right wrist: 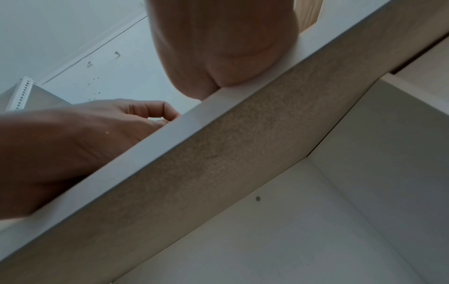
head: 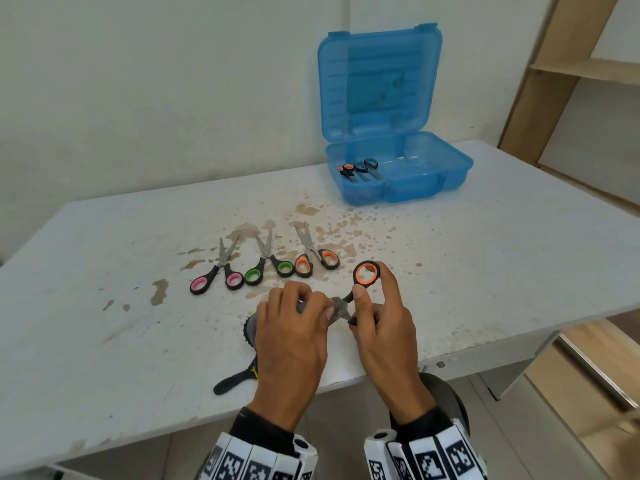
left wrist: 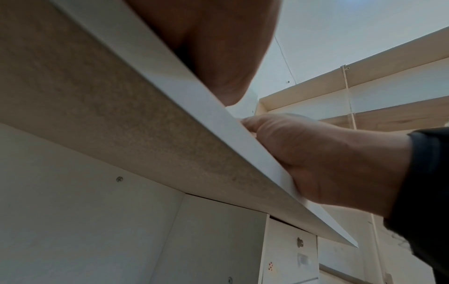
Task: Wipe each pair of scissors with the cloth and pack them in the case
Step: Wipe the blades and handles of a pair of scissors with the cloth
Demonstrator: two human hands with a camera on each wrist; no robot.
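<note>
case (head: 433, 174): translucent glossy plastic | table (head: 104, 271): matt, stained | scissors (head: 265, 259): metal blades

Hands (head: 332, 317) apparently wiping orange-handled scissors (head: 363, 277)

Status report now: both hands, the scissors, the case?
Left hand holds cloth on blades. Right hand grips orange-handled scissors. Three pairs wait on table; blue case open. Nothing blocking.

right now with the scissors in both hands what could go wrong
1. The left hand presses the grey cloth around the blades of the orange-handled scissors gripped by the right hand; a slip might nick a finger.
2. The wiping happens close to the table front edge, so dropped scissors could fall to the floor.
</note>
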